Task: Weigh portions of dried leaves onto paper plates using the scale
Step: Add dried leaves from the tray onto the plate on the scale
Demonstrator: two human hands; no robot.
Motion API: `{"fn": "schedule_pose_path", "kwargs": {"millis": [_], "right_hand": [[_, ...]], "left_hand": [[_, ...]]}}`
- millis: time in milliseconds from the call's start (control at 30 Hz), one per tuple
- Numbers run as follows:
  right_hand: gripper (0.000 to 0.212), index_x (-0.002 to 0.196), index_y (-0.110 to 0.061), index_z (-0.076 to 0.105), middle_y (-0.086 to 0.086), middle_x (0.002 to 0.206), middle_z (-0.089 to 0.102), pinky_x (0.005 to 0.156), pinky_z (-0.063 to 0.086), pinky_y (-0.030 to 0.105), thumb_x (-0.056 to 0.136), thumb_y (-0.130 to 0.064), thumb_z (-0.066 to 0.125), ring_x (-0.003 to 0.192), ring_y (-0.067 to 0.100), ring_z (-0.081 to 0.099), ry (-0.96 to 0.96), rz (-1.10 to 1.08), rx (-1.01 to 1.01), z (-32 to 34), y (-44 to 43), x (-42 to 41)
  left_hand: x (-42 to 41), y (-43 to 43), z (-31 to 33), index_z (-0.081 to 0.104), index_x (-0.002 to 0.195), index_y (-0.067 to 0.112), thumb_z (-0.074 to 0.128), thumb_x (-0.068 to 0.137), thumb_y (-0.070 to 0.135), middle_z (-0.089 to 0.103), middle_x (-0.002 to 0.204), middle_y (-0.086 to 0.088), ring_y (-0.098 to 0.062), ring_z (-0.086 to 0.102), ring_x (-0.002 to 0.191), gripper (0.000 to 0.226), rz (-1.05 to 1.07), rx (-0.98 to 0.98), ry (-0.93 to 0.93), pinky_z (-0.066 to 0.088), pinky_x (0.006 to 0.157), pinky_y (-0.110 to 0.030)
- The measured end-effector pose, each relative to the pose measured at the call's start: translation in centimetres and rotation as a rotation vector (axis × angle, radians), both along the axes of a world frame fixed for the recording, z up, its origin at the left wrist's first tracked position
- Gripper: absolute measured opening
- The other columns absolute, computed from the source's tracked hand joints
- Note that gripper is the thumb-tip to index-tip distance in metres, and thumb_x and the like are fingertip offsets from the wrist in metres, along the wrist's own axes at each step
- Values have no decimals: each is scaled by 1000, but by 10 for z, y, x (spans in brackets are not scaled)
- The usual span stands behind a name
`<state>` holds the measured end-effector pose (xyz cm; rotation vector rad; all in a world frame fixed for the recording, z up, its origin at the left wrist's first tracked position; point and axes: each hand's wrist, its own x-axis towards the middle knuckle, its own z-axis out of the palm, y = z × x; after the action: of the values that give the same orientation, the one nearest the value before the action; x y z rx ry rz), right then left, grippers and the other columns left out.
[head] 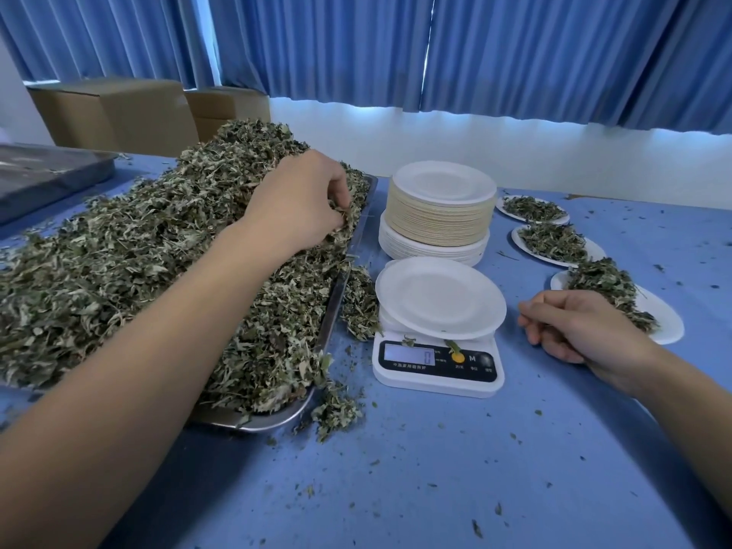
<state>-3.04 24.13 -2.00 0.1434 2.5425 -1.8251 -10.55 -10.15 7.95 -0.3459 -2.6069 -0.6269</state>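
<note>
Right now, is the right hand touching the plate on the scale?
Apart. Head view: blue tablecloth shows between the right hand and the empty plate rim.

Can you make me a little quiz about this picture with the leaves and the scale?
1. True or false: the plate on the scale is already full.
2. How many filled plates lie to the right of the scale?
3. Which hand pinches leaves on the tray? A) left hand B) right hand
Key: 1 false; 2 three; 3 A.
</note>
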Motion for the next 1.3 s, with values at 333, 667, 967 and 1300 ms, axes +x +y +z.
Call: {"fn": "schedule_pose_path", "kwargs": {"millis": [333, 667, 967, 1300], "right_hand": [[30, 85, 8, 66, 18, 66, 59, 33, 25, 19, 102, -17, 60, 37, 14, 37, -4, 4, 23, 1, -1, 1], [29, 84, 7, 66, 19, 66, 61, 34, 27, 20, 101, -15, 61, 39, 16, 39, 11, 13, 21, -1, 1, -1], [27, 82, 4, 67, 16, 66, 62, 35, 30, 20, 101, -16, 62, 41, 14, 44, 20, 22, 37, -2, 1, 0], [27, 83, 0, 68, 13, 66, 63, 36, 30, 20, 101, -19, 63, 43, 14, 45, 6, 21, 62, -2, 2, 0]], "left_hand": [[-11, 6, 1, 75, 84, 18, 89, 73, 12, 72, 87, -8, -21, 65, 82, 19, -86, 250, -101, 47, 66, -27], [3, 93, -9, 77, 88, 14, 86, 73, 6, 76, 89, 0, -18, 70, 90, 19, -484, 96, -257, 56, 80, -30], [-5, 110, -33, 77, 89, 12, 84, 77, 6, 72, 93, 1, -15, 64, 90, 16, -485, -75, -235, 52, 78, -27], [-4, 38, 14, 73, 102, 31, 85, 78, 40, 69, 103, 11, -9, 66, 95, 29, -380, -93, -415, 52, 80, -28]]}}
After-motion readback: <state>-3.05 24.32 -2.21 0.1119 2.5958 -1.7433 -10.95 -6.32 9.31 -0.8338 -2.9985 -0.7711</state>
